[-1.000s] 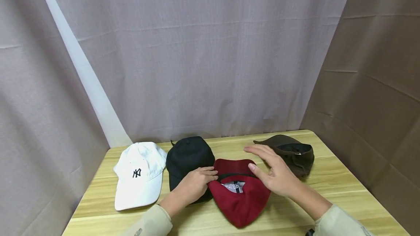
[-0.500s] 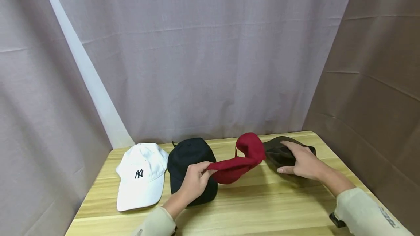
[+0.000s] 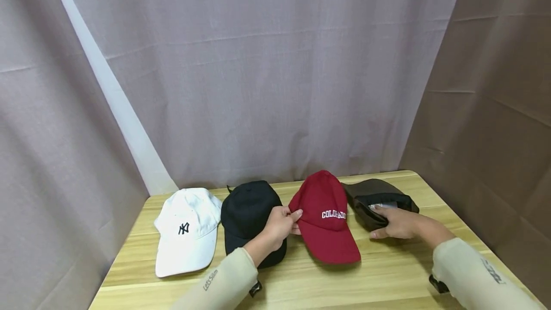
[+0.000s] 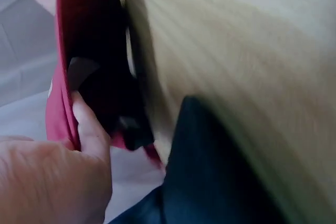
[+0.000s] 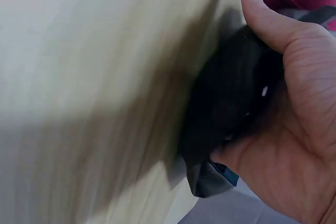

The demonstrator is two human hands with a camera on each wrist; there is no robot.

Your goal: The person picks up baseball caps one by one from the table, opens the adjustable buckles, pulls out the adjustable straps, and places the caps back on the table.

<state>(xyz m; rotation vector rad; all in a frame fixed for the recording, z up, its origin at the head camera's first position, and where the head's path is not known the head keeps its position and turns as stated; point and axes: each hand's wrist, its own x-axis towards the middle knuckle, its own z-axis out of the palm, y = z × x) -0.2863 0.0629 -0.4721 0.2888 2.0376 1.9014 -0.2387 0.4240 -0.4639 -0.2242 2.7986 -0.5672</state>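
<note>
My left hand [image 3: 281,224] pinches the left edge of a red baseball cap [image 3: 323,200] with COLORADO lettering on its front. The cap is crown-up, its brim toward me. In the left wrist view the thumb goes inside the red cap's opening [image 4: 89,24]. My right hand [image 3: 398,224] grips the rim of a dark brown cap [image 3: 372,188] that lies with its opening toward me. One digit is inside that opening and another outside it. The right wrist view shows the brown cap [image 5: 226,93] against the palm; some fingertips are hidden.
A black cap [image 3: 249,209] lies just left of the red one, partly behind my left forearm. Farther left sits a white cap [image 3: 187,228] with an NY logo. The wooden table [image 3: 336,286] is bordered by grey curtains [image 3: 275,85] behind and brown cloth [image 3: 486,123] at right.
My left hand has lifted and flipped the red cap, so its lettered front now shows and its brim points toward me. The right hand has moved right and taken hold of the brown cap.
</note>
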